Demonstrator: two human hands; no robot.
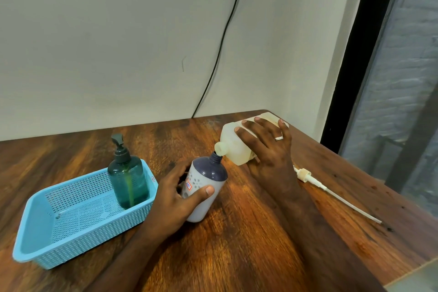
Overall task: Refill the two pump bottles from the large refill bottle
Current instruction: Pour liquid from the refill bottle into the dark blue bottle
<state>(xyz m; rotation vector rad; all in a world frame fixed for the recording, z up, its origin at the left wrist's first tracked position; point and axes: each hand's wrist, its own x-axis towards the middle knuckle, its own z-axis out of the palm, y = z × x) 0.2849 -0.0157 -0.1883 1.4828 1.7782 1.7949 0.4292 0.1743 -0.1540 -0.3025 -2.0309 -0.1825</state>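
My right hand (267,149) grips the large cream refill bottle (233,143), tipped on its side with its spout against the open neck of a white and dark-blue bottle (208,185). That bottle has no pump on it and leans a little to the right. My left hand (180,194) holds it round the body, thumb across the front. Its white pump (315,181), with a long dip tube, lies on the table to the right. A teal pump bottle (128,178) with a dark pump head stands upright in the far corner of a blue basket (71,239).
The wooden table (237,232) ends at the wall behind and at an edge on the right. A black cable (222,38) hangs down the wall to the table's back edge. A dark window frame (360,31) stands at the right.
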